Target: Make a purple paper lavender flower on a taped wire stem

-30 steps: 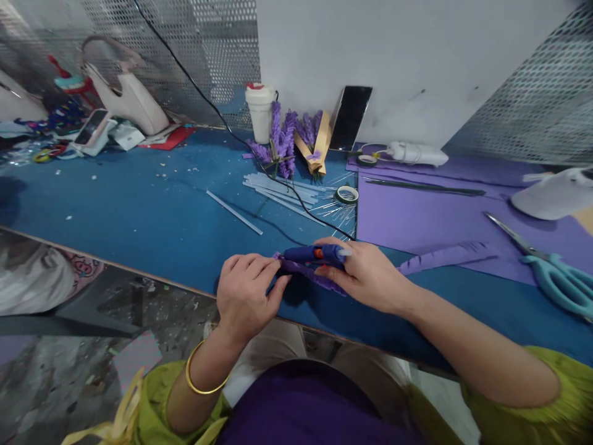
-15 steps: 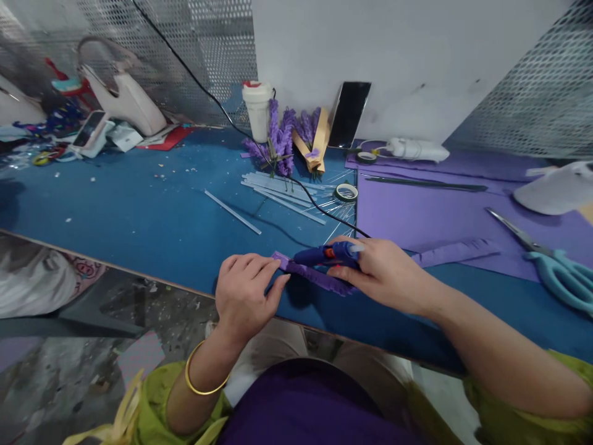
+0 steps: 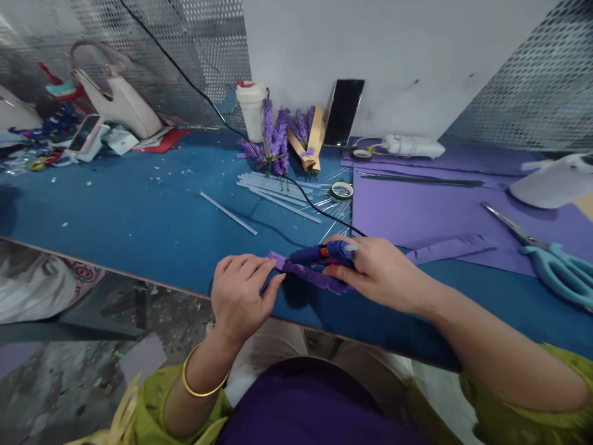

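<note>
Glue gun (image 3: pixel 308 254) shifted right along purple, seemingly ruffled strip (image 3: pixel 317 279).

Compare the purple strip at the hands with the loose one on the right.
The held strip looks darker; the loose strip looks lighter.
The held strip is pinned by the left hand, glue gun over it; the loose strip lies untouched, partly on the purple sheet.
Both are narrow and purple.

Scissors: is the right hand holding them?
No, the right hand grips the blue glue gun, and the scissors lie partly on the purple sheet.
</note>
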`<action>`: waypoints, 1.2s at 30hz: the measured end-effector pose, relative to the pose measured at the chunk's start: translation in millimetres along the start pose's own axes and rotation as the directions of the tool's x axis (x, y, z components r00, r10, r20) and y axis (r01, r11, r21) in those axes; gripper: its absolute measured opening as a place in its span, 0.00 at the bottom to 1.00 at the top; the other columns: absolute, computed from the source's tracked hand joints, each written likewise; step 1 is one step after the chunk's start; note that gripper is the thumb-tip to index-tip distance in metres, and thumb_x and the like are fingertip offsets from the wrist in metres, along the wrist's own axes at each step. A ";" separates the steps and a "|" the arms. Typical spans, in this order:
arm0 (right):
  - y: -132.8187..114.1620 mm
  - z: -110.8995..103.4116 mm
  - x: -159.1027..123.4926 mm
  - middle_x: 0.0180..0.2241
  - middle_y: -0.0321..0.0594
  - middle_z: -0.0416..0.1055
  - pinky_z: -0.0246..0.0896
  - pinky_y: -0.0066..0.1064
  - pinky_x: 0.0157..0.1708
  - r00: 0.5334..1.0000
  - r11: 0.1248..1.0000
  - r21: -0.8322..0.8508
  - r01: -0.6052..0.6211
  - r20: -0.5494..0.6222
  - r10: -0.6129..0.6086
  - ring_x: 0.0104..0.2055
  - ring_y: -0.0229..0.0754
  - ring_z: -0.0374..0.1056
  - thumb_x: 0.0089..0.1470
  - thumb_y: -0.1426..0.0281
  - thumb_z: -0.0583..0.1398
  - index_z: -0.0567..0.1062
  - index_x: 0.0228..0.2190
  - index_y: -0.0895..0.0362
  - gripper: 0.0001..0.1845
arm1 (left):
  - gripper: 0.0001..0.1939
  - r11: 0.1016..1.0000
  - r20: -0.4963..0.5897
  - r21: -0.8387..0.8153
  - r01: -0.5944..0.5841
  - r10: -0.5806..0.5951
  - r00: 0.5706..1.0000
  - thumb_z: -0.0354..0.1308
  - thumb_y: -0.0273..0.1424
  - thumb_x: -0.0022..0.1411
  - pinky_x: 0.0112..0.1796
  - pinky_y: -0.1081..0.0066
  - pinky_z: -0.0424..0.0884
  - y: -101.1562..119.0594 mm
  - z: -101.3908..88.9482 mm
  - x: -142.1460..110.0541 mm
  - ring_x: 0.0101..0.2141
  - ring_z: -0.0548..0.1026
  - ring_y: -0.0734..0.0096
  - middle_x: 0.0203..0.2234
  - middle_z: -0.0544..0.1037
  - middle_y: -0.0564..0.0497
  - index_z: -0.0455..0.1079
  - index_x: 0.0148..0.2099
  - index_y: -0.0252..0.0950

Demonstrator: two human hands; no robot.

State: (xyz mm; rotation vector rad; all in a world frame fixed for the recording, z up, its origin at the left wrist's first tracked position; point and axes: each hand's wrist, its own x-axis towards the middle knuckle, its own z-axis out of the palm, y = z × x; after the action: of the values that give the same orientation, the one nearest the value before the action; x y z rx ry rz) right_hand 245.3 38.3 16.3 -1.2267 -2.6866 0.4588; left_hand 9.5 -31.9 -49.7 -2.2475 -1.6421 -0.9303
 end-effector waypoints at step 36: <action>58.7 23.7 26.1 0.56 0.56 0.68 0.60 0.44 0.56 0.935 0.939 -0.196 0.282 -0.161 -0.315 0.58 0.51 0.64 0.53 0.86 0.48 0.64 0.59 0.66 0.31 | 0.12 0.946 0.052 0.006 0.324 -0.324 0.945 0.64 0.37 0.59 0.38 0.62 0.67 0.5 1.5 15.0 0.37 0.75 0.59 0.33 0.78 0.48 0.69 0.41 0.38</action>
State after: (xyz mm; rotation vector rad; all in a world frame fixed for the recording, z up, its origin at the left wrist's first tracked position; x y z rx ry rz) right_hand 263.7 89.3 -25.6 -0.8214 -2.7209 0.0654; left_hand 13.2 -19.6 -41.8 -2.0539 -2.0786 -0.9486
